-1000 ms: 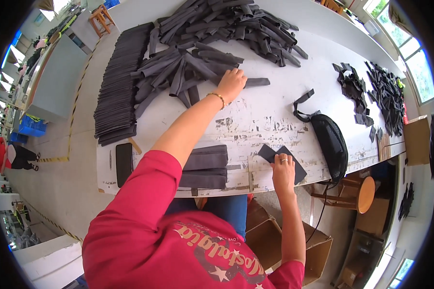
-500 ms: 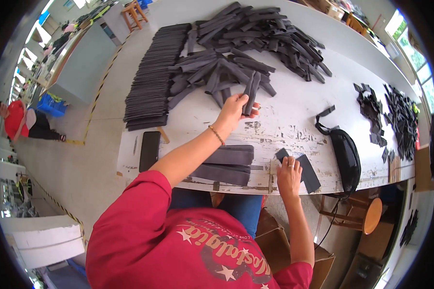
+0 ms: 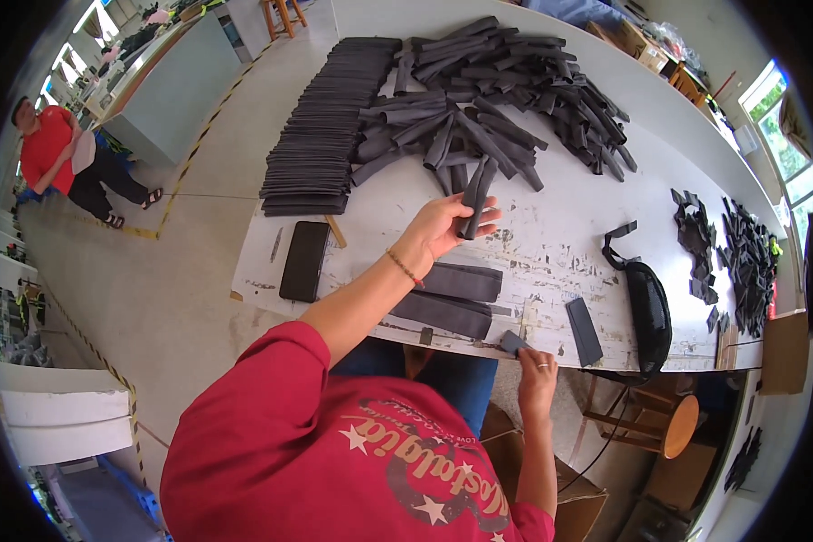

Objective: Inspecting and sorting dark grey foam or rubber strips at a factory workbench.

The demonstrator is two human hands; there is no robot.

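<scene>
While my left hand (image 3: 444,228) is holding a dark strip (image 3: 478,200) before the far heap (image 3: 515,86), my right hand (image 3: 537,375) is pinching a small piece (image 3: 513,342) at the near table edge (image 3: 696,363) — I'm seemingly gathering parts, next needing steady grips.

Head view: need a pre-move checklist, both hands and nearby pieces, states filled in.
1. Left hand holding a dark strip: ok.
2. Right hand has a small dark piece at its fingertips: ok.
3. Dark flat rectangle clear of both hands: ok, lies on the table to the right hand's right.
4. Laid strips fully visible: not ok, left forearm hides their left ends.
5. Held strip clear of the loose pile: cannot tell, its far end overlaps the pile in this view.
</scene>
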